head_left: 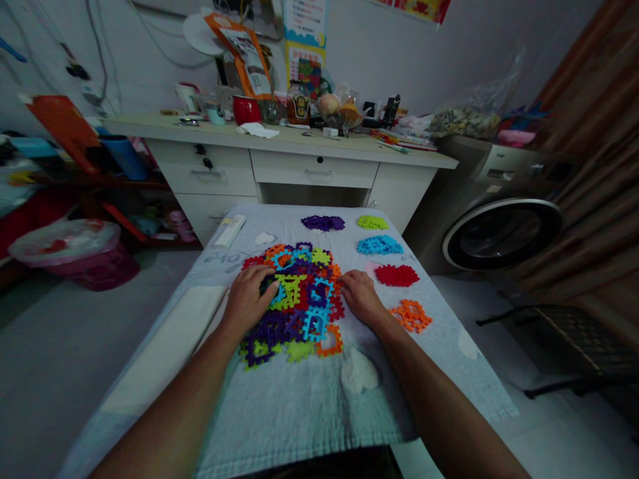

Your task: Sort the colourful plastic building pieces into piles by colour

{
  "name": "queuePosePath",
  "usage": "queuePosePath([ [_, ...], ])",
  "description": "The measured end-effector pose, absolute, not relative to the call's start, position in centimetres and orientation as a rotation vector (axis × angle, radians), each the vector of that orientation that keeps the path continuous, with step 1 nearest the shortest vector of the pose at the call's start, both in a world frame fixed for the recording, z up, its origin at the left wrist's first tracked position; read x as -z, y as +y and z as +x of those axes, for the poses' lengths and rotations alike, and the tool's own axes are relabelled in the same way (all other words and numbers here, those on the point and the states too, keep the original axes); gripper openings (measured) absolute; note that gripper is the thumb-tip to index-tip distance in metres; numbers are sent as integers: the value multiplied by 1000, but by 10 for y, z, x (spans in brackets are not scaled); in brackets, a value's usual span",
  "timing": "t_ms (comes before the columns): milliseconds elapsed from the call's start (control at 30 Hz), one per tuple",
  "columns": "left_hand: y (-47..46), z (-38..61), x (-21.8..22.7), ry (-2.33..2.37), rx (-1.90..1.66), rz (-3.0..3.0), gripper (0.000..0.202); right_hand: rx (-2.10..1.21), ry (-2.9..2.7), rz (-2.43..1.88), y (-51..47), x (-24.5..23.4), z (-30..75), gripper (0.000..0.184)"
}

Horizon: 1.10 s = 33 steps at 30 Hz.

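Observation:
A mixed pile of interlocking foam-like toy pieces (294,306) in purple, blue, green, red and orange lies on the cloth-covered table. My left hand (247,296) rests on the pile's left side, thumb and fingers apart around a dark piece, without a visible grip. At the right edge, my right hand (360,293) has its fingers bent together against the orange and red pieces; what lies between its fingertips is hidden. Sorted by colour along the far and right sides are purple (323,223), green (372,222), blue (379,245), red (397,275) and orange (412,315) heaps.
A long white box (230,231) lies at the table's far left corner. Behind stands a white desk (314,165) crowded with jars, cups and bags. A washing machine (464,193) is at right, a pink bin (94,256) at left, a black metal rack (569,339) at lower right.

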State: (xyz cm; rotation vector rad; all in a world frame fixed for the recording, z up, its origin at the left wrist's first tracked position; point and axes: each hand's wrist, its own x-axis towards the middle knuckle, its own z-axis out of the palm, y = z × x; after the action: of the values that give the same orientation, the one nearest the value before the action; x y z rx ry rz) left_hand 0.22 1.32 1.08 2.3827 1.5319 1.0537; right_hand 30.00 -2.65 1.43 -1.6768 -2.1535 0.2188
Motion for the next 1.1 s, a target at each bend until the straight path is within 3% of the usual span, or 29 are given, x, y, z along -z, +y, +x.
queuePosePath([
  [600,13,4,-12,1534,-1039,2377,36,-41,-1822,-1661,-44,-39,353,21],
  [800,12,4,-12,1524,-1051,2368,35,-25,-1764,-1870,-79,-62,403,22],
  [1100,11,5,-16,1530,-1034,2362,34,104,-1500,-2362,-121,-43,425,21],
])
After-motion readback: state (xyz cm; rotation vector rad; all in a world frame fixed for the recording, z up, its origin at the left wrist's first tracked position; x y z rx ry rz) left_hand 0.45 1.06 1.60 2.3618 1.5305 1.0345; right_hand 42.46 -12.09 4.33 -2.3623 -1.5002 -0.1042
